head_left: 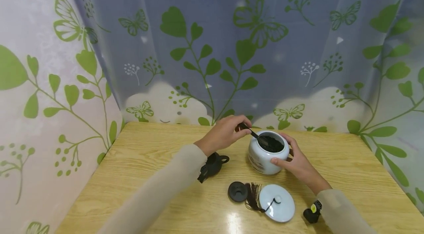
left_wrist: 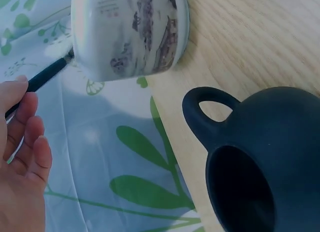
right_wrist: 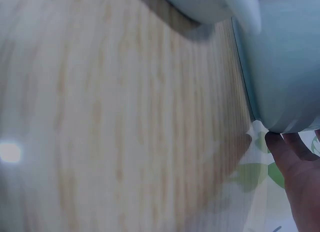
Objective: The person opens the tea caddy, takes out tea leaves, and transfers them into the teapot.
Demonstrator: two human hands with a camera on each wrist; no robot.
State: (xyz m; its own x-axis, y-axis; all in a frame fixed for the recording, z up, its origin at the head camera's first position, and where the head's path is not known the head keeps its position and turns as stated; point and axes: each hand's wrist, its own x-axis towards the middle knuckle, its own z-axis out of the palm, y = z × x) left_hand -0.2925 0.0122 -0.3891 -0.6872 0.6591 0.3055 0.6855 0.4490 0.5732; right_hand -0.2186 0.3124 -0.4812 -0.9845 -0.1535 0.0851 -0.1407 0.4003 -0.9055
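Observation:
My left hand (head_left: 226, 133) pinches the handle of a dark spoon (head_left: 253, 134). The spoon's bowl lies inside the mouth of a white porcelain jar (head_left: 263, 164), over dark loose tea leaves (head_left: 274, 146). From the right side my right hand (head_left: 299, 162) grips the jar, thumb in front and fingers behind. Below my left wrist stands a dark teapot (head_left: 215, 164), partly hidden by the sleeve; the left wrist view shows its loop handle and uncovered opening. That view also shows the jar's printed picture (left_wrist: 145, 32).
Nearer me on the wooden table (head_left: 159, 197) lie a small dark round lid (head_left: 237, 191) and a white jar lid (head_left: 278, 204) with a brown tassel (head_left: 253, 196). A leaf-and-butterfly patterned curtain (head_left: 205, 61) hangs behind the table's back edge.

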